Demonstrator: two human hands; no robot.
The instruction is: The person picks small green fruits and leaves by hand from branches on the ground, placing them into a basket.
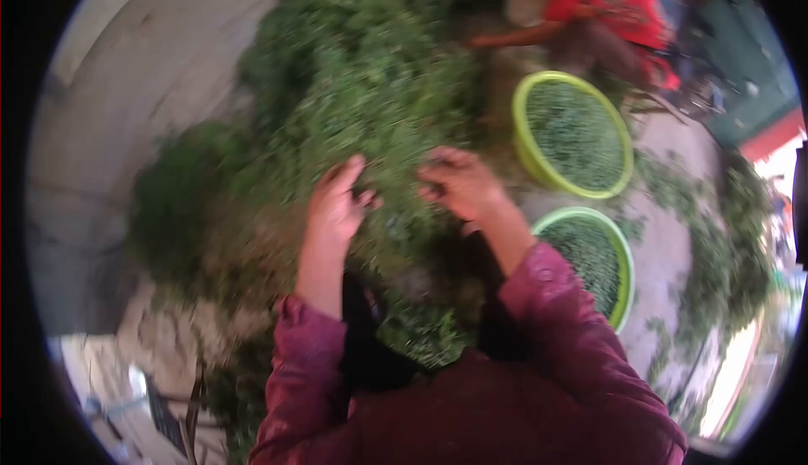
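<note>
A large heap of cut leafy green plants [362,86] spreads out in front of me, blurred by motion. Over its near part is my left hand [339,201], with a gap between the raised finger and the curled ones; nothing plainly shows in it. To its right, apart from it, my right hand [463,182] has its fingers bent inward. Whatever those fingers hold, if anything, is too blurred to make out. Loose green sprigs [425,330] lie below, between my legs.
Two lime-green tubs, a farther one [520,132] and a nearer one [625,288], stand at right, filled with small green pieces. A person in a red shirt [610,2] sits beyond, one arm toward the heap. More cut plants [728,255] lie far right.
</note>
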